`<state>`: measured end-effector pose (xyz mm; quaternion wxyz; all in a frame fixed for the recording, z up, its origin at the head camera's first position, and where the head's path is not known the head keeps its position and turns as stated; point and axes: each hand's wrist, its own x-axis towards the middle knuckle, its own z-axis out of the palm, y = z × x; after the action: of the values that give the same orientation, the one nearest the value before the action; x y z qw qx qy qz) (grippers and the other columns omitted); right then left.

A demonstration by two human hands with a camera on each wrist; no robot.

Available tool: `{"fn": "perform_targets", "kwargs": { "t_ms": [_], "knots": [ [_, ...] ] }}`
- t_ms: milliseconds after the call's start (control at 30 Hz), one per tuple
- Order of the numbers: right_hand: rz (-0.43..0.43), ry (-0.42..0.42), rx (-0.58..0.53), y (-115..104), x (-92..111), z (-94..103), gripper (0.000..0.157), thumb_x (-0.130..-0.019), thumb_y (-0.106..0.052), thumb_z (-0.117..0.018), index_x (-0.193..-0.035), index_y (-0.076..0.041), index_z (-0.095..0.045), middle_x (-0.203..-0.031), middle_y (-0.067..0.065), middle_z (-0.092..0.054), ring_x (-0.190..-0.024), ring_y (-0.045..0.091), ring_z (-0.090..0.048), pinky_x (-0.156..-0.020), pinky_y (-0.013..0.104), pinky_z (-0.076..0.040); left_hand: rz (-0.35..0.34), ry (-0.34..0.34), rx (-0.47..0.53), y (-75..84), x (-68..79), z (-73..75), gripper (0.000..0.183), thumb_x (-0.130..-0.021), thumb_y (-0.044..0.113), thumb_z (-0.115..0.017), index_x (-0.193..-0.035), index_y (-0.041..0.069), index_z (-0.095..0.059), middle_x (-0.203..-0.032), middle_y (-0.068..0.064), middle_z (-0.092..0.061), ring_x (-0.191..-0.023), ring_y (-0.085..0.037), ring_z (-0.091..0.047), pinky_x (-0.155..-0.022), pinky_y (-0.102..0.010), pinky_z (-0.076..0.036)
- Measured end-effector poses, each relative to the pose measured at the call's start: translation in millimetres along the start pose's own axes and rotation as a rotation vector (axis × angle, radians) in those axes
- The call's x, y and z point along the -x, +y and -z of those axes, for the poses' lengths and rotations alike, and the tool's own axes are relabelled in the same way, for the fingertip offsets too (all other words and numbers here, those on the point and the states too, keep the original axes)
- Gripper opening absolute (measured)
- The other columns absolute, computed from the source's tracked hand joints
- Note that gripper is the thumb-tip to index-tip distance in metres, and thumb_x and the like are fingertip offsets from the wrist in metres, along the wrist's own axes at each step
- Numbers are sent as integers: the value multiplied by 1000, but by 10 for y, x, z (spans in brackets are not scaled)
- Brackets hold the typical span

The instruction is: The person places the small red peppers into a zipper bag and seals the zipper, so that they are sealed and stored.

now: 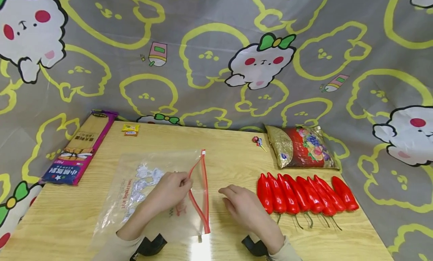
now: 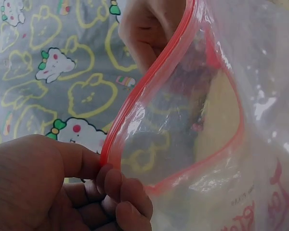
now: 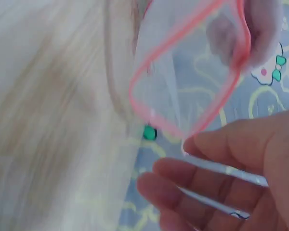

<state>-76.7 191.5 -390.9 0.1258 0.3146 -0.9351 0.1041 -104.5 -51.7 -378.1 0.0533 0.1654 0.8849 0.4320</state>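
A clear plastic zip bag (image 1: 135, 182) with a red zip edge lies on the table, printed with pale figures and red lettering. My left hand (image 1: 170, 189) pinches one side of its mouth between thumb and fingers. In the left wrist view the red zip strip (image 2: 139, 91) bows apart, so the bag's mouth gapes. My right hand (image 1: 245, 208) is just to the right of the red edge, fingers loosely bent and holding nothing. In the right wrist view its thumb and fingertips are spread beside a corner of the bag mouth (image 3: 183, 127).
Several glossy red peppers (image 1: 301, 195) with stems lie in a row at right. Behind them rests a gold and red packet (image 1: 302, 146) with fruit pictures, beside a lollipop (image 1: 259, 142). Small wrapped sweets (image 1: 130, 128) and a long pasta packet (image 1: 81, 148) are at back left.
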Motion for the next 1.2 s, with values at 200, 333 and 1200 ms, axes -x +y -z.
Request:
{"fn": "perform_targets", "kwargs": {
  "t_ms": [200,333,1200],
  "knots": [
    [-208,106,170,224,287,126,14,-73,-12,-70,-83,-15,-61,-64,-8,-51,-49,9,-47,-41,22,-31,-1,5,4,-29,25,16,32,-90,16,-46,-59,13,-44,-50,6,-32,-41,-4,-34,-46,-23,-31],
    [-327,62,258,316,555,187,22,-72,-15,-71,-74,-15,-49,-56,-5,-38,-42,15,-39,-37,27,-24,6,-5,8,-20,23,15,31,-91,16,-46,-60,13,-46,-50,5,-35,-40,-5,-39,-46,-24,-32],
    [-418,145,80,494,850,387,18,-63,2,-73,-73,-12,-67,-66,-5,-61,-56,8,-53,-50,29,-41,14,-2,28,-18,22,34,31,-90,16,-44,-59,13,-44,-49,6,-33,-39,-5,-37,-44,-24,-32]
  ]
}}
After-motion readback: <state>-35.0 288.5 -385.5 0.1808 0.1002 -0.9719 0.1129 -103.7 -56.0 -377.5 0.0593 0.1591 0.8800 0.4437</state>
